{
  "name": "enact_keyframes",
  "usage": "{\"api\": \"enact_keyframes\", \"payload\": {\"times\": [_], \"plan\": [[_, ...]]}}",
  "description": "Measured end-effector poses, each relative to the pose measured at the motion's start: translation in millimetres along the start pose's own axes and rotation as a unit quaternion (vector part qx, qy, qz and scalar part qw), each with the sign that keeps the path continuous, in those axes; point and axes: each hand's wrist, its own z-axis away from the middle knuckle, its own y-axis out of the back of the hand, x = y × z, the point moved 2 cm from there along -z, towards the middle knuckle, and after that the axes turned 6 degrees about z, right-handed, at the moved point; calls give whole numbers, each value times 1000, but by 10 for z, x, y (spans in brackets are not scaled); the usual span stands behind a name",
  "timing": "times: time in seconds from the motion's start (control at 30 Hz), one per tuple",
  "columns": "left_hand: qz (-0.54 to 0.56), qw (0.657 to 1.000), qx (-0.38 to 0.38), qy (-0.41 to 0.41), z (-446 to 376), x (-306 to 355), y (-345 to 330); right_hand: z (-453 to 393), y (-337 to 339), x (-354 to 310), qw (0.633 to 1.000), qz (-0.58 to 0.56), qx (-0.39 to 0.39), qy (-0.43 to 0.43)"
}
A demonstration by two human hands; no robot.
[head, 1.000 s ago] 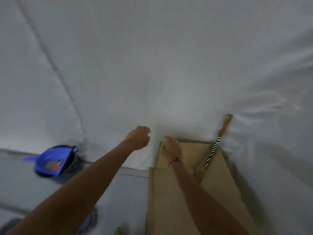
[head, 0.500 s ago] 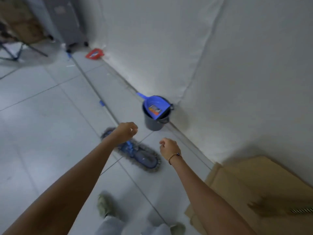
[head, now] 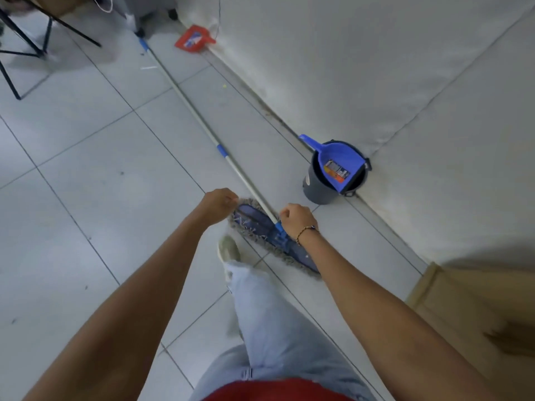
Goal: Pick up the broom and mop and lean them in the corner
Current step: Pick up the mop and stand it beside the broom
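Blue cloth with a grey fringe covers the mop (head: 260, 227) head, which lies flat on the tiled floor (head: 86, 169). Its metal pole (head: 199, 120) runs away from the head along the floor, up and to the left, with a blue collar partway along and a blue grip at the far end. Both arms are stretched out over the mop head. The left hand (head: 218, 202) is curled into a loose fist above the head's left end, and nothing is seen held in it. The right hand (head: 296, 217) is curled just beside the foot of the pole, where a blue joint meets the head; whether the pole is touched cannot be told. A beaded bracelet (head: 305, 231) is worn on the right wrist.

A dark bucket (head: 320, 189) stands near the mop, against the white wall (head: 376, 68), and a blue dustpan (head: 341, 163) is propped in it. A red dustpan (head: 192, 40) lies farther off at the foot of the same wall. Brown cardboard (head: 463, 308) is seen at the right edge, with a blurred tan shape on it that cannot be made out. One leg in pale jeans (head: 266, 311) and a light shoe (head: 228, 250) are placed just beside the mop head.
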Motion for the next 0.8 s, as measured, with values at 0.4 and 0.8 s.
{"api": "enact_keyframes", "payload": {"times": [0.4,0.8], "plan": [[32,997,-41,63,-2330,-907,1997,-2374,-36,-1945,997,-15,-61,-40],[475,859,-4,192,-4999,-1104,3804,-4789,573,-2999,989,38,-104,-100]]}}
